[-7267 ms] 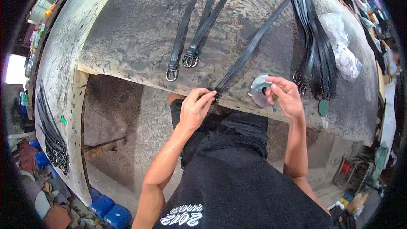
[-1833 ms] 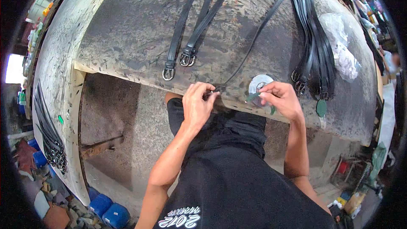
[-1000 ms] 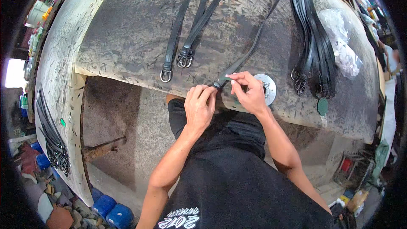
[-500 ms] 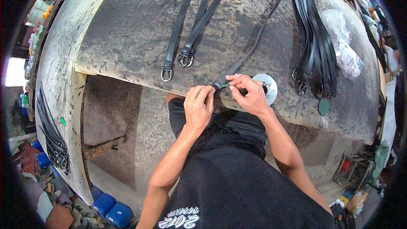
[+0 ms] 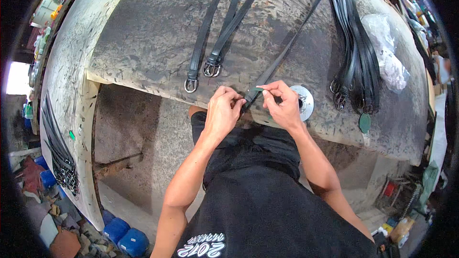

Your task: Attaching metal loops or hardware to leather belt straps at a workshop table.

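Observation:
Near the table's front edge, my left hand point(image 5: 223, 110) is closed with its fingertips pinching the near end of a black belt point(image 5: 278, 62). That belt runs away to the far right across the table. Between thumb and forefinger, my right hand point(image 5: 286, 107) pinches a small thin green strip point(image 5: 257, 89) over the belt, just right of the left fingertips. Whether the strip touches the belt cannot be told. The belt's end is partly hidden by my left fingers. Beside my right hand lies a pale metallic disc point(image 5: 307, 103) with a dark centre.
Several buckled black belts point(image 5: 224, 28) lie on the worn table point(image 5: 158, 43), ahead and left. A thick bundle of belts point(image 5: 354, 52) lies right, with a green scalloped piece point(image 5: 365, 123) and a clear plastic bag point(image 5: 389, 52). More belts point(image 5: 60, 153) lie far left, above blue containers point(image 5: 134, 242).
My right hand has lifted the green strip slightly up and right, away from the left fingertips. The belt by my left hand has shifted and now lies straighter.

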{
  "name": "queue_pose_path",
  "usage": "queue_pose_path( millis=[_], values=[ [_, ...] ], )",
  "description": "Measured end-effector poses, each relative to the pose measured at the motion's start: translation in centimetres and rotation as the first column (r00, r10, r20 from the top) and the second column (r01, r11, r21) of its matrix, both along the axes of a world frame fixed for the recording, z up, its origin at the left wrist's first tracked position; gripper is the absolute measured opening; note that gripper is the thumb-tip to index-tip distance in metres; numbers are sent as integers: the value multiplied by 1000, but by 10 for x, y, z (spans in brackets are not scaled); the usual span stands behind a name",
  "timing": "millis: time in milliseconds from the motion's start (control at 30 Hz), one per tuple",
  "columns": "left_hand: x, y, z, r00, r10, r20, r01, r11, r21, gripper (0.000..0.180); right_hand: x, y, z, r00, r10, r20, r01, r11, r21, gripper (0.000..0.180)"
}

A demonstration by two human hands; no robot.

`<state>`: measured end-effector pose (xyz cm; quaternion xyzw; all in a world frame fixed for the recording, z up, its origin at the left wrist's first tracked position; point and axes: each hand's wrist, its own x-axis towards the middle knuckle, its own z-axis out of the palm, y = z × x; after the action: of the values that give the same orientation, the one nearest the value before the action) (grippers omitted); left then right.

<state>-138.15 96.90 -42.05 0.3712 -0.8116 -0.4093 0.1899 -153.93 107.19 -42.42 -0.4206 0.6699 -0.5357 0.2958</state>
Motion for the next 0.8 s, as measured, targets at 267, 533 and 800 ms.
queue_pose_path(
  millis=[267,533,800],
  values=[
    [-3,5,-5,998,65,-14,-65,998,-4,11,4,-6,-5,985,-6,-171,-2,999,-46,7],
    [-2,11,-7,993,121,-6,-121,985,-120,11,4,-5,-4,983,27,-180,-31,999,-21,9],
    [-1,11,-8,992,129,-7,-129,986,-106,12,4,-6,-1,970,11,-243,-20,999,-32,9]
  ],
)
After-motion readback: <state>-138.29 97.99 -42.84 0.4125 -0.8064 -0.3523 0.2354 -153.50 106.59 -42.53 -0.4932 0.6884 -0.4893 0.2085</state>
